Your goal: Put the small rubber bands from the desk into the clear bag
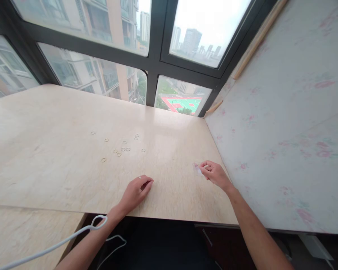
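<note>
Small, clear, flat plastic packet with a pinkish mark is lying on the cream, marble-patterned countertop, near the floral-printed wall. The right hand is bringing thumb and forefinger together at the packet's edge; whether they are pinching it, I cannot tell. Thin, round, pale rings are lying scattered farther left, beyond the left hand, which is resting with fingers loosely curled, its grip too hidden to judge.

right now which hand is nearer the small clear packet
Right. The right hand is at the right edge of the packet; the left hand is well off to its left.
</note>
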Available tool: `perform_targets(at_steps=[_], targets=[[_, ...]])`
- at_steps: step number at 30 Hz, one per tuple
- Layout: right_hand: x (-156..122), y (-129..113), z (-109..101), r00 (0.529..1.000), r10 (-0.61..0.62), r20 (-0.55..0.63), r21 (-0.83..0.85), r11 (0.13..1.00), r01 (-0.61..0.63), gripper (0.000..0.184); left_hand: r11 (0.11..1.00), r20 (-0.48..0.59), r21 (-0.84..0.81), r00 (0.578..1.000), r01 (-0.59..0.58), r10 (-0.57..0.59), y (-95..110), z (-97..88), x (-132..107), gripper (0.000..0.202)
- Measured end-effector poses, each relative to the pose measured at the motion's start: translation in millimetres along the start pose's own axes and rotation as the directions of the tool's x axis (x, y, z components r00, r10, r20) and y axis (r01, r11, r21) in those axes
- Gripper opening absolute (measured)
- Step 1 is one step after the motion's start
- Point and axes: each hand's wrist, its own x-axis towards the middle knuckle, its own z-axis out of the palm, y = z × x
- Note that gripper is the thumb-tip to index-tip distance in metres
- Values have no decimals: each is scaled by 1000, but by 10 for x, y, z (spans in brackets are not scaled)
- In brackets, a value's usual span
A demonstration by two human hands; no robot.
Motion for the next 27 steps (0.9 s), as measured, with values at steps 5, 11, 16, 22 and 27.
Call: perform_targets(at_steps=[5, 11, 16, 22, 27], targets=[[-12, 212, 43, 998, -55, -8, -207, 977, 52, 22, 999, 7, 38, 1000, 11, -11, 14, -1, 3, 21], [-78, 322, 83, 989, -96, -116, -123, 989, 82, 27, 999, 4, 46, 1000, 15, -15, -15, 24, 6, 20], [-326, 421, 250, 978, -96, -185, 33, 994, 104, 28, 999, -9, 29, 1000, 20, -20, -2, 14, 10, 21], [-558, 593, 510, 970, -129, -204, 41, 989, 140, 30, 988, -184, -69, 972, 138, -149, 23, -11, 21, 20], [-528, 632, 512, 971, -95, -218, 83, 990, 115, 32, 872, -416, -352, 778, 340, -471, -148, -169, 157, 29]])
